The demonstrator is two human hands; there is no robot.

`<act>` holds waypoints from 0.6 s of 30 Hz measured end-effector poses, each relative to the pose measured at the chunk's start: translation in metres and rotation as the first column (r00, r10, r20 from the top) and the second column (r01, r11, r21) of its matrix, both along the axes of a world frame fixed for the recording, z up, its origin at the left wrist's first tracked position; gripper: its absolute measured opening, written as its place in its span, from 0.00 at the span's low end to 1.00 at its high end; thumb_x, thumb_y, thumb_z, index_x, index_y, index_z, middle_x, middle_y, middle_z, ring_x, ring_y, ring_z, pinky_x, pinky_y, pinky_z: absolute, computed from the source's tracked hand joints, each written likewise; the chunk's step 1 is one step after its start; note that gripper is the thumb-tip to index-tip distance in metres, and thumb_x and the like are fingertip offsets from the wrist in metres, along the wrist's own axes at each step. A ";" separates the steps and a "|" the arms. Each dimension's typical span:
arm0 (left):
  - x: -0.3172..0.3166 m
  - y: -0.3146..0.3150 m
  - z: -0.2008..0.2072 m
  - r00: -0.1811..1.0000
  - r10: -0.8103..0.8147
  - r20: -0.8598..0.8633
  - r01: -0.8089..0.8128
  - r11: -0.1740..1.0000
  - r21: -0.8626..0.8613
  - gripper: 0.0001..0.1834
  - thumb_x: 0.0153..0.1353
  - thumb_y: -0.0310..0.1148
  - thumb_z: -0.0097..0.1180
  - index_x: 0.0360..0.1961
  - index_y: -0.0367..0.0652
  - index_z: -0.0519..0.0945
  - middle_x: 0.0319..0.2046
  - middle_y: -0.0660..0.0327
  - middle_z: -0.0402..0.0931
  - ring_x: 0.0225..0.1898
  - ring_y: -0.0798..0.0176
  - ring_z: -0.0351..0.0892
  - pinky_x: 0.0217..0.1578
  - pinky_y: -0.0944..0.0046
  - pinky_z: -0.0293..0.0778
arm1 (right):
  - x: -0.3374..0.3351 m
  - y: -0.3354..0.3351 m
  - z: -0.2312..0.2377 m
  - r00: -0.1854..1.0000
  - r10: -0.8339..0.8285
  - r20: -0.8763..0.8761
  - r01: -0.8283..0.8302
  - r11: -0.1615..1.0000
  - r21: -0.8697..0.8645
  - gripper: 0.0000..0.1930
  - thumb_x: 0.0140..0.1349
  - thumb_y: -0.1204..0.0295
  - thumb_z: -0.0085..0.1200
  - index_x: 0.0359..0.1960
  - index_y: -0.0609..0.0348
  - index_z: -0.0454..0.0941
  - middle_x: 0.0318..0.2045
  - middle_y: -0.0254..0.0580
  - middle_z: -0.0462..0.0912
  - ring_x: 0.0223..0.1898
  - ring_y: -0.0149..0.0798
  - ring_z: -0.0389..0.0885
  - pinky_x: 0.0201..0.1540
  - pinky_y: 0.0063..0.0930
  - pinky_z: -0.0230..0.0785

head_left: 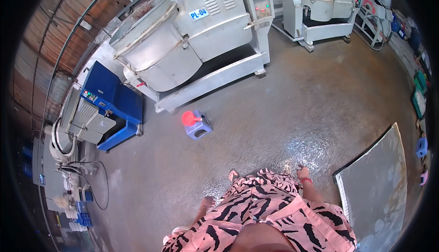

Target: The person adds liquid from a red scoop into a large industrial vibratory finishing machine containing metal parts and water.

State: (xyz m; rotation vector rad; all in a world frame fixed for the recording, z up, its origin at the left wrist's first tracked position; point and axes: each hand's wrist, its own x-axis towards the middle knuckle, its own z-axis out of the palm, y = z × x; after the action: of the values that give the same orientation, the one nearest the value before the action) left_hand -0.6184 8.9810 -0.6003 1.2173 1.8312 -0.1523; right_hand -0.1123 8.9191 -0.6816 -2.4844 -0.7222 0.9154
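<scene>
My left hand (208, 201) hangs low at my left side, beside the pink and black patterned clothes (256, 201) I wear. Its fingers are too small and dark to make out. On the other side my right hand (302, 173), with a red bracelet (306, 180) at the wrist, hangs over the wet floor (256, 133). How its fingers are bent is unclear, and no held thing shows in either hand. Part of a foot (233, 175) shows past the hem. Ahead stands a small purple stool (200, 127) with a red dipper (189, 118) on top.
A large pale drum machine (155, 51) stands ahead, with a similar one (318, 5) farther right. At left are a blue machine (112, 96) and a black cable (108, 183) on the floor. A grey raised slab (377, 179) with a pale edge lies close on my right.
</scene>
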 end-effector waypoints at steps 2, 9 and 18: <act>-0.001 0.014 -0.016 0.990 0.104 0.095 -0.103 0.995 -0.014 0.14 0.56 0.34 0.42 0.40 0.42 0.74 0.27 0.59 0.76 0.26 0.65 0.75 0.25 0.67 0.72 | 0.005 -0.012 -0.005 1.000 0.000 -0.004 0.000 1.000 0.018 0.19 0.44 0.73 0.49 0.42 0.52 0.75 0.37 0.52 0.77 0.41 0.48 0.75 0.47 0.33 0.66; 0.044 0.018 -0.005 0.913 0.250 0.323 -0.278 0.960 0.040 0.15 0.52 0.25 0.40 0.40 0.42 0.75 0.27 0.62 0.75 0.25 0.69 0.73 0.23 0.71 0.69 | 0.045 -0.064 -0.023 0.998 -0.043 -0.042 0.035 0.985 -0.172 0.19 0.41 0.74 0.52 0.41 0.55 0.75 0.37 0.53 0.77 0.42 0.46 0.75 0.48 0.31 0.65; 0.022 -0.056 -0.013 0.980 -0.085 0.179 0.074 0.995 0.069 0.14 0.55 0.28 0.41 0.41 0.43 0.74 0.26 0.59 0.75 0.22 0.67 0.73 0.22 0.69 0.70 | 0.052 -0.054 -0.016 0.999 0.022 0.028 -0.018 0.991 -0.132 0.14 0.46 0.70 0.49 0.37 0.51 0.78 0.32 0.53 0.78 0.39 0.48 0.76 0.43 0.35 0.68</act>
State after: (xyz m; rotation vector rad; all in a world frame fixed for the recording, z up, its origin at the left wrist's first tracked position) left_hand -0.5964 8.9253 -0.6131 1.3045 1.6405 -0.0275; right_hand -0.0602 8.8649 -0.6977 -2.6152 -0.7184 0.9650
